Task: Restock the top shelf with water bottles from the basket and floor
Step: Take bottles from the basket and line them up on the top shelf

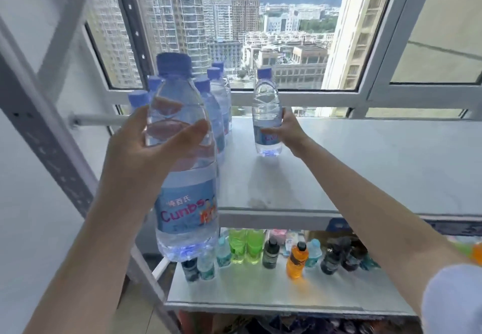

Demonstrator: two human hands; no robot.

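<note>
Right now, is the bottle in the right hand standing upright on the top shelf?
Upright: the bottle has its cap straight up and its base appears to rest on the top shelf, with the right hand gripping its lower body.

Two hands, each holding one water bottle: a big near one [186, 166] at the left, one [267, 114] in the middle. About six more bottles [217, 104] behind. Two green bottles [246, 246] and one orange bottle [296, 262] at the bottom

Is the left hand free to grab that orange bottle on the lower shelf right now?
Probably not. The left hand is wrapped around a large water bottle held up at top-shelf height, while the orange bottle stands on the shelf below; the hand would need emptying first.
</note>
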